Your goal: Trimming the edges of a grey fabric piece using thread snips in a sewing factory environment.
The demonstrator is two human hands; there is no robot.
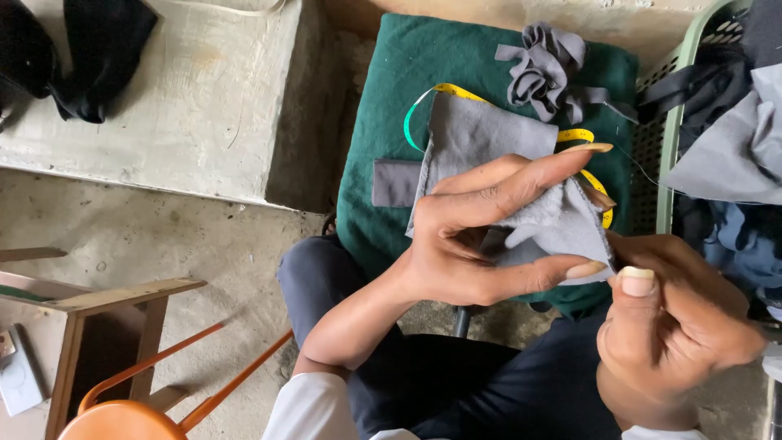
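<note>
Closest to the lens, the right hand point(676, 326) is curled into a loose fist, thumb on top, pinching the lower right corner of a grey fabric piece point(489, 155); whether a needle sits between thumb and finger cannot be told, though a thin thread point(643, 167) runs from above this hand toward the basket. Just left of it, the left hand point(481, 244) grasps the same cloth, with the index finger stretched across its upper face and another long-nailed finger braced under its lower edge, palm cupping the folds.

Going by how things lie, the hold could fail in small ways. Both grips sit at the lower right of the cloth, so the free upper left part may sag and twist. Those long nails could snag the soft nap, and the slack thread might catch on the basket's lattice.

That cloth looks fleecy and matte, roughly a soft-edged rectangle. Beyond the hands a yellow and green measuring tape point(440, 91) curls under it, smooth and ribbon-like, on a dark green cushion point(383, 195) of felted weave. A flat grey patch point(394, 182) lies left of the fingers, and a knotted heap of grey strips point(546, 69) sits above. Right of the hands stands a pale green plastic basket point(661, 155) stuffed with dark and grey garments.
</note>
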